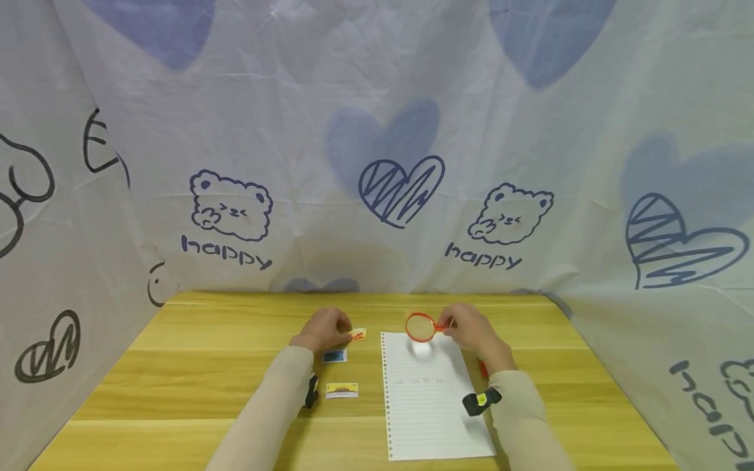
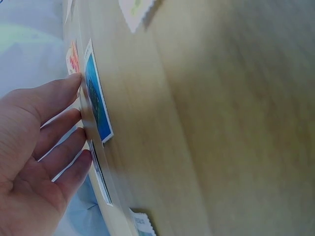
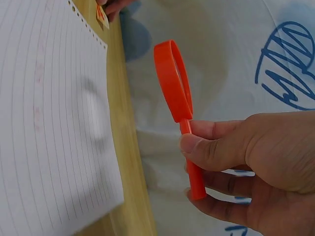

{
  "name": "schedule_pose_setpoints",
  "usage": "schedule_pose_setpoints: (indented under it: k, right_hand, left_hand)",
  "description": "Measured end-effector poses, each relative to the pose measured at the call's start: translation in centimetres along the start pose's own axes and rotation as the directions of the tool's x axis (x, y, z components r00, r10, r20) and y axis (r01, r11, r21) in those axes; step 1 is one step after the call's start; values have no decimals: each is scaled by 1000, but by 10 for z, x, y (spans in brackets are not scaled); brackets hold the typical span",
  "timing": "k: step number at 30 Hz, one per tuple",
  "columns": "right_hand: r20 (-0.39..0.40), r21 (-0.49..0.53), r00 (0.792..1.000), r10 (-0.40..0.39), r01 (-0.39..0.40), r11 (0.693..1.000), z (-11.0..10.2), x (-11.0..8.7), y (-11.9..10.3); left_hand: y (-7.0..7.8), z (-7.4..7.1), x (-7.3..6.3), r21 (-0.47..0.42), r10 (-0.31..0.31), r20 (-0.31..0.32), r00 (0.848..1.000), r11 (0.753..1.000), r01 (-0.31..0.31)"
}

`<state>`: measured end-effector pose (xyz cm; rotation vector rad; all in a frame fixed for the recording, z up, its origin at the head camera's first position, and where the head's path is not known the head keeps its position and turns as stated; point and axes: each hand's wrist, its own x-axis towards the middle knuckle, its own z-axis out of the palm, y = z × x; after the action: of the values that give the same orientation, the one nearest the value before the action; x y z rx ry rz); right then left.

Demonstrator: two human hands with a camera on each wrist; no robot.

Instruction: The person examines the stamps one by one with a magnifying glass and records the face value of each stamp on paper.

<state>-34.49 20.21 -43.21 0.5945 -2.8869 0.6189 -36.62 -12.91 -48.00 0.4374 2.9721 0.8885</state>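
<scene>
My left hand [image 1: 325, 329] pinches the edge of a small yellow stamp with a red figure [image 1: 359, 334] at the table surface; in the left wrist view the thumb covers part of this stamp, and the index finger is hidden. Nearer me lie a blue stamp [image 1: 334, 356] and a yellow stamp with a brown picture [image 1: 341, 390]. My right hand [image 1: 471, 329] grips the handle of a red magnifying glass [image 3: 172, 81] between thumb and fingers. Its lens is held above the top of a lined sheet of paper [image 1: 432, 412], casting a bright spot on it.
The wooden table [image 1: 194, 373] meets a printed cloth wall [image 1: 318, 248] at its far edge. A small red object [image 1: 483, 368] lies right of the paper, partly behind my right forearm. More stamp corners [image 2: 142, 223] show in the left wrist view.
</scene>
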Motion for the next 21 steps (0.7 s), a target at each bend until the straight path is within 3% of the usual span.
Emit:
schedule_pose_setpoints:
  k: [5, 12, 21]
  right_hand:
    - [-9, 25, 999, 33, -32, 999, -14, -19, 19]
    - [-10, -5, 1000, -2, 2, 1000, -29, -38, 53]
    - [-5, -11, 998, 58, -58, 998, -39, -61, 84]
  left_hand:
    - [0, 0, 0, -3, 1, 3, 1000, 1000, -1]
    - [2, -2, 0, -10, -6, 7, 1000, 1000, 6]
    - [-1, 0, 0, -10, 1, -2, 1000, 1000, -1]
